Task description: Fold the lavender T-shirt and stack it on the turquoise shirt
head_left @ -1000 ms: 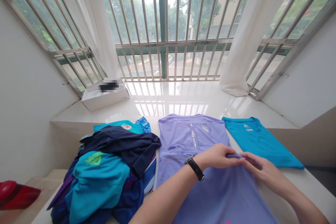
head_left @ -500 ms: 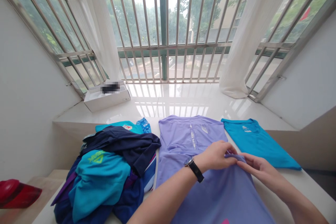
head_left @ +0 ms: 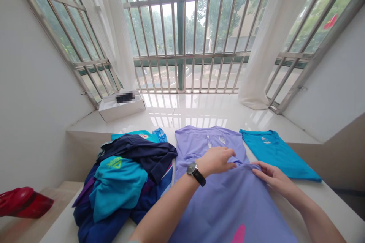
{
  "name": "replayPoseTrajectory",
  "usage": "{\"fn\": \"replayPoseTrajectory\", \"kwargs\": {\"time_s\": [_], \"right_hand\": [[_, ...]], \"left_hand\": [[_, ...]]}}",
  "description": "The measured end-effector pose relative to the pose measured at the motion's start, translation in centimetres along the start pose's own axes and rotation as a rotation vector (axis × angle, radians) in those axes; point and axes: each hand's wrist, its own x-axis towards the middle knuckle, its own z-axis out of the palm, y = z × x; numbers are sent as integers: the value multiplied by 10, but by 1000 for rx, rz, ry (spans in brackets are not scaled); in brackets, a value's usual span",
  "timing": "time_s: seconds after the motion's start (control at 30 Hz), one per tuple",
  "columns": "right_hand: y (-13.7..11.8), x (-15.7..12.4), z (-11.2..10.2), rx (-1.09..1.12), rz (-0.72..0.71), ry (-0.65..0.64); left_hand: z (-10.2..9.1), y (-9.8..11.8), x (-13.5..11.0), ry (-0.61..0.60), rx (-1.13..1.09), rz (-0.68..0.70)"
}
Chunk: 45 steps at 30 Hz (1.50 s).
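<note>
A lavender T-shirt (head_left: 228,197) lies spread on the white table, its collar toward the window and its near part raised in a fold. My right hand (head_left: 269,173) pinches the raised edge of the fabric at the shirt's right side, between thumb and fingers. Over the middle of the shirt is my left hand (head_left: 218,160), wearing a black-strapped watch (head_left: 196,173) at the wrist. Its thumb and fingers are apart, close to the fold; whether the fingertips touch the cloth is hard to tell. A pink mark (head_left: 238,233) shows near the bottom of the picture.
To the left sits a heap of crumpled clothes (head_left: 119,186). A folded blue T-shirt (head_left: 281,155) lies on the right. On the window ledge stands a white box (head_left: 122,112), and a red cap-like object (head_left: 31,203) is at the far left. Barred windows and curtains enclose the back.
My left hand has let go of the lavender fabric and moved left, its fingers parting. My right hand keeps its pinch and has shifted slightly left. The view has tilted a little.
</note>
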Motion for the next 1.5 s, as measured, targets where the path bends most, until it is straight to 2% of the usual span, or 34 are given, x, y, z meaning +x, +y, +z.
{"fn": "replayPoseTrajectory", "kwargs": {"time_s": [0.1, 0.2, 0.3, 0.4, 0.63, 0.77, 0.93, 1.2, 1.5], "right_hand": [[4, 1, 2, -14, -4, -37], [4, 1, 3, -67, -22, -22], [5, 2, 4, -123, -60, 16], [8, 5, 6, -77, -72, 7], [9, 7, 7, -100, -77, 19], [11, 8, 6, -151, -74, 3], [15, 9, 7, -58, -71, 2], [19, 11, 6, -59, -66, 26], [27, 14, 5, -103, -53, 23]], "left_hand": [[-24, -12, -46, 11, 93, -72], [-40, -22, -98, 71, 163, -210], [-41, -30, -137, 81, 238, -321], [-32, -39, -157, 71, 265, -351], [-17, -52, -159, 130, 222, -359], [-15, -54, -157, 168, 184, -366], [-16, -54, -157, 200, 132, -366], [-12, -57, -156, 239, 113, -295], [-6, -63, -155, 276, 126, -346]]}}
